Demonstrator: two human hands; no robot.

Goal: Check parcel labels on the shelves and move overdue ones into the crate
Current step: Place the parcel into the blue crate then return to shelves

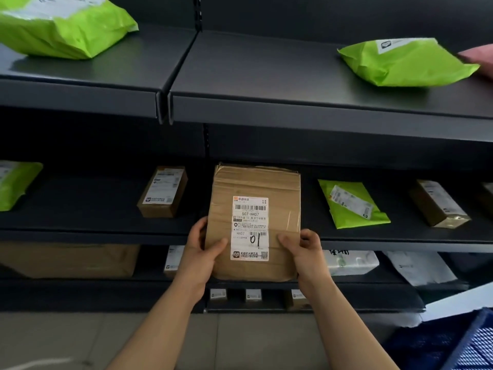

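A flat brown cardboard parcel [253, 182] is tilted up in front of the middle shelf [93, 236], its white label [250, 228] facing me with "507-H407" and a handwritten "01". My left hand [198, 252] grips its lower left edge, thumb on the front. My right hand [304, 249] grips the lower right edge, thumb beside the label. A blue plastic crate [474, 343] sits on the floor at the bottom right.
The middle shelf carries two small brown boxes [162, 192], [438, 202] and green mailer bags [352, 202], [16, 182]. Two green bags [61, 25], [405, 62] lie on the top shelf [266, 76]. Lower shelves hold a large carton [69, 259] and white parcels [352, 263].
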